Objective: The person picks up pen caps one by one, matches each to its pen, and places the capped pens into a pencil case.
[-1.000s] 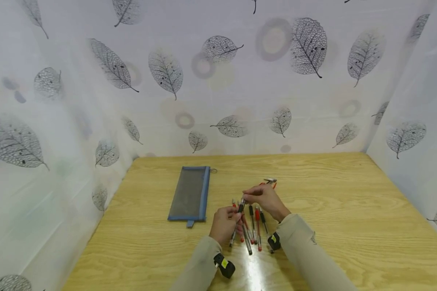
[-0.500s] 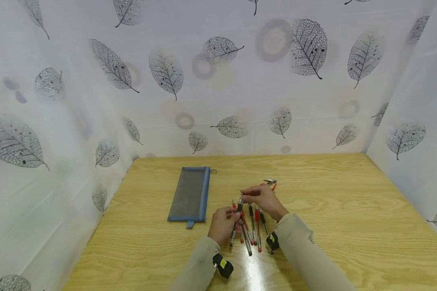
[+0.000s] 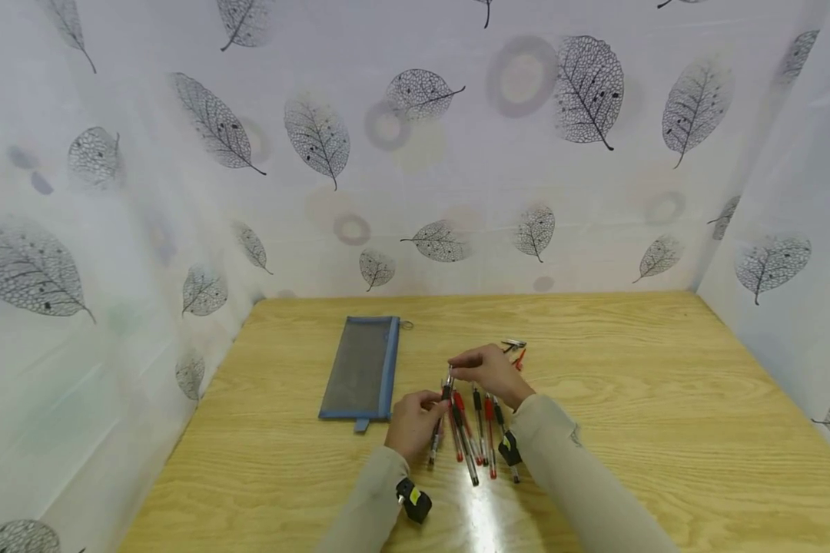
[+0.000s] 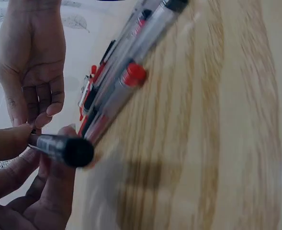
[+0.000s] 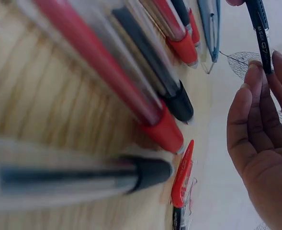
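Note:
A black gel pen (image 3: 436, 445) is held slanted above the table between my two hands. My left hand (image 3: 411, 428) grips its barrel; in the left wrist view the pen's dark rounded end (image 4: 78, 152) points at the camera. My right hand (image 3: 488, 372) pinches the upper end. The right wrist view shows thumb and fingers on a black lettered part (image 5: 262, 40), perhaps the cap's clip. Just right of the held pen, several uncapped black and red pens lie loosely side by side, among them a red pen (image 3: 489, 434) and a black pen (image 3: 465, 442).
A grey mesh zip pouch (image 3: 360, 369) with blue edging lies flat at the left. Beyond my right hand is a small pile of black and red pen caps (image 3: 519, 360). Leaf-patterned sheeting (image 3: 456, 177) encloses the wooden table (image 3: 650, 399) at the back and sides.
Both hands have shifted slightly left with the pen between them, showing more of the pens beneath and the red caps behind. The pouch has stayed put.

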Tool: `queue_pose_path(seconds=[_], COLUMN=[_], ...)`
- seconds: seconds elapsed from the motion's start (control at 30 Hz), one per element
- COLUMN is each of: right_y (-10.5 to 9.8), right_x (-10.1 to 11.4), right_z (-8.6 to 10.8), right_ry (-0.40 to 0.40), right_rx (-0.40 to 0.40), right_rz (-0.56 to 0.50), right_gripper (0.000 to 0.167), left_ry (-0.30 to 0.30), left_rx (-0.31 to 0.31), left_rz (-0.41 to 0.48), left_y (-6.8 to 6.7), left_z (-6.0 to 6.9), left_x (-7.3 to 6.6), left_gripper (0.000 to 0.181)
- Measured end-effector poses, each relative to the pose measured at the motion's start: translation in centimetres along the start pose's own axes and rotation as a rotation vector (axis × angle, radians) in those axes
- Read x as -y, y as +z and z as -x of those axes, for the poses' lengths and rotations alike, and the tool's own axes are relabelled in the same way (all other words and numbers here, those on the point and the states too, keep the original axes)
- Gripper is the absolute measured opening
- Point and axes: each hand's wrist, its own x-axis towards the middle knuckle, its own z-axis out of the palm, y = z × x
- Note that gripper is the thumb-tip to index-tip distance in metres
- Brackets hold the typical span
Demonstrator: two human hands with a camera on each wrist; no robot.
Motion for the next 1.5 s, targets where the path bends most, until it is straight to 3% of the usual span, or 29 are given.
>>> queue_pose_path(seconds=[0.1,0.17,0.33,0.7,1.07,1.5], right_y=[0.4,0.6,1.2,2.4,2.4,2.4], right_x=[0.2,0.4,0.8,1.1,1.4,1.0], right_z=[-0.7,-1.0,-1.7,-3.1,-3.8,-4.1], right_ry=[0.003,0.004,0.006,0.046,-0.002,0.042], right_rx=[0.005,0.013,0.066,0.126,0.199,0.221], right_rz=[0.025,0.039,0.08,0.247,0.36,0.369], right_gripper=[0.026,0.022,0.019,0.021,0.022,0.022], left_ry=[0.035,0.036,0.018,0.074,0.056,0.002], left_rx=[-0.053,-0.076,-0.089,-0.146,-0.21,-0.212], left_rz=[-0.126,-0.164,-0.188,-0.363,-0.46,-0.479], left_y=[-0.2,-0.3,-0.5,-0.7,-0.6,-0.8], left_z=[-0.2,-0.3,-0.5,-1.0,-1.7,-2.0], left_x=[0.2,0.3,0.7,0.9,0.9,0.9], left_gripper=[0.021,0.02,0.02,0.014,0.011,0.021])
